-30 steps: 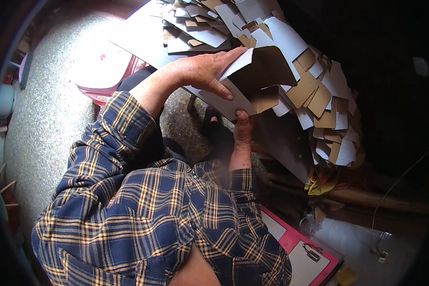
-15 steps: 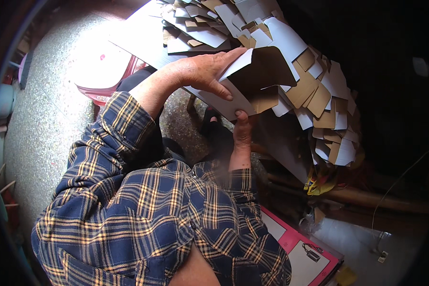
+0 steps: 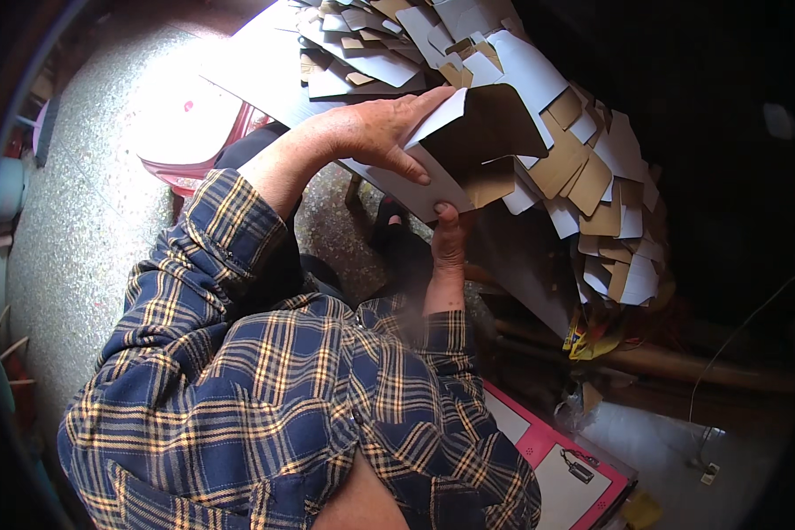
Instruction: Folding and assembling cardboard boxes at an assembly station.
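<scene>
A cardboard box point(image 3: 446, 187), white outside and brown inside, is held over the edge of the work surface, its open end and spread flaps facing up and right. My left hand point(image 3: 375, 132) grips it from the left, the thumb on the white side and the fingers over the far edge. Lower down, my right hand point(image 3: 449, 238) clasps the near corner; its thumb shows on the white side, while its other fingers are hidden behind the box. Beyond the box lies a large heap of flattened white-and-brown box blanks point(image 3: 583, 168).
A red stool point(image 3: 194, 168) with a brightly lit top stands on the speckled floor point(image 3: 71, 230) at left. At lower right sits a pink-and-white box point(image 3: 556, 464). A yellow plastic bag point(image 3: 592, 340) hangs below the heap, near a wooden bar point(image 3: 680, 367).
</scene>
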`<move>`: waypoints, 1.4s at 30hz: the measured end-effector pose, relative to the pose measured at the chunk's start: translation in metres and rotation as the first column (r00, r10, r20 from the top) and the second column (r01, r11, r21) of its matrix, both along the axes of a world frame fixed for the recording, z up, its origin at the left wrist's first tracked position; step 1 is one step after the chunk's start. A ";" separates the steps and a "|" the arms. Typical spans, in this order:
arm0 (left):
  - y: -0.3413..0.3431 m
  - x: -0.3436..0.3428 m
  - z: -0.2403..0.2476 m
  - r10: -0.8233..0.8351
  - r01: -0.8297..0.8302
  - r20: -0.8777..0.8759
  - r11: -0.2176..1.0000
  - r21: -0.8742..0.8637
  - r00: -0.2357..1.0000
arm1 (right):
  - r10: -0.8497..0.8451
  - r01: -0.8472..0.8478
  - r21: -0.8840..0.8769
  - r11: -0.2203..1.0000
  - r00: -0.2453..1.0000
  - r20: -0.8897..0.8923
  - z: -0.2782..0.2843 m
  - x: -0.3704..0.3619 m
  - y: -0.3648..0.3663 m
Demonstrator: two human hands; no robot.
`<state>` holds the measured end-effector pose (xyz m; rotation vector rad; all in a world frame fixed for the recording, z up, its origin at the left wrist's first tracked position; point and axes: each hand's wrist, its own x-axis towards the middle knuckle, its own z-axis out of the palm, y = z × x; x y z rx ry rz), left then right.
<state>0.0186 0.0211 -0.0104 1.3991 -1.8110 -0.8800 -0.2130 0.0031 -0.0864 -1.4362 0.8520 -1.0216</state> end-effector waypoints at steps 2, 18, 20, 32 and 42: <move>-0.001 0.001 -0.002 0.000 0.000 -0.006 1.000 -0.002 1.000 | 0.008 -0.008 0.001 1.000 1.000 -0.001 0.000 0.000 -0.001; -0.001 0.001 -0.002 -0.007 0.007 0.017 1.000 -0.015 1.000 | 0.024 -0.024 0.063 0.998 1.000 0.007 -0.001 -0.002 -0.002; -0.002 -0.001 -0.003 -0.008 0.009 0.023 1.000 -0.030 1.000 | 0.014 -0.016 0.030 0.999 0.998 0.059 -0.003 -0.001 -0.004; 0.000 -0.001 0.000 -0.010 0.010 0.009 1.000 -0.027 1.000 | 0.039 -0.040 0.021 0.999 0.998 0.046 -0.002 0.000 -0.004; 0.001 -0.001 0.000 -0.006 0.006 0.006 1.000 0.000 1.000 | 0.056 -0.055 -0.005 0.998 0.996 0.073 -0.006 -0.003 -0.007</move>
